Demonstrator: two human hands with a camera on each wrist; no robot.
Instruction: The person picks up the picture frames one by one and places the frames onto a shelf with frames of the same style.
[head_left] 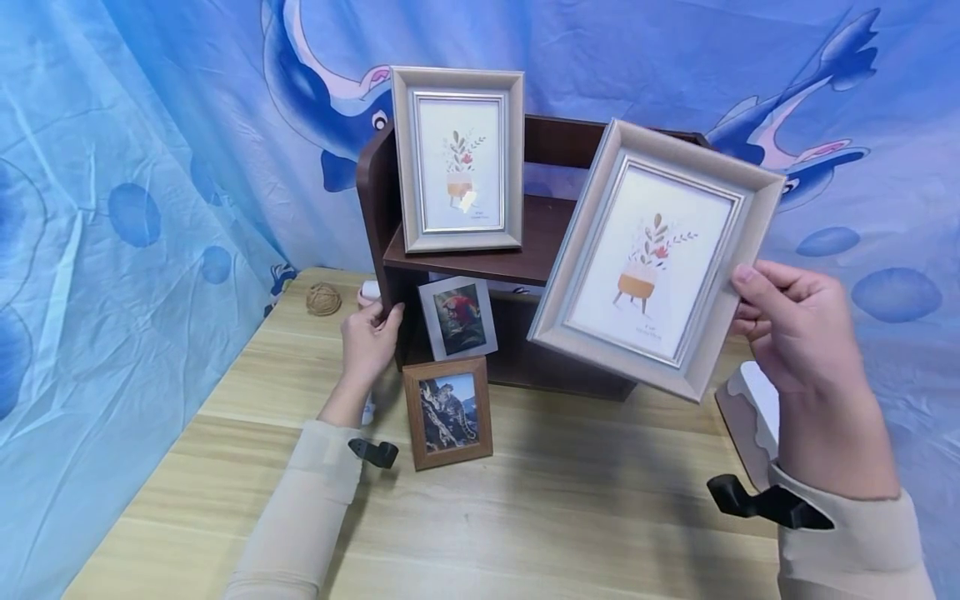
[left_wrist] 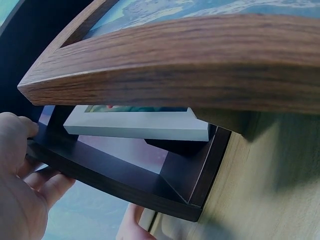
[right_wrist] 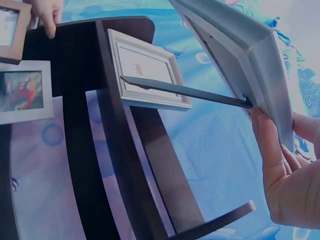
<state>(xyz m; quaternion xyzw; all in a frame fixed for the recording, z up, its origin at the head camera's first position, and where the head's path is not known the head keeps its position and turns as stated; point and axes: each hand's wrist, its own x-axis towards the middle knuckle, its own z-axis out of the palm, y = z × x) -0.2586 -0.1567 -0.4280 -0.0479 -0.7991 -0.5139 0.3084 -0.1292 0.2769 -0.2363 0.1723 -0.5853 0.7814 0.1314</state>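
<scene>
Okay, large frame (head_left: 648, 258) is up in the air in front of the right part of the dark shelf (head_left: 549, 225); its lookalike, the twin frame (head_left: 459, 162), stands upright at the shelf's upper left. Right hand (head_left: 806, 325) has it, grip closed on the right-hand rail, thumb on the front, fingers behind. So the bulk of it lies left of that grip, toward the twin frame. Long axis is off vertical: top leans right, bottom edge slopes down to the right. Strut (right_wrist: 190, 91) sticks out from its back, shelfward. Left hand (head_left: 369, 340) is farther off, grip curled round the edge of the shelf's left side panel (head_left: 377, 208). Judgement: lean and strut direction matter most for any move.
</scene>
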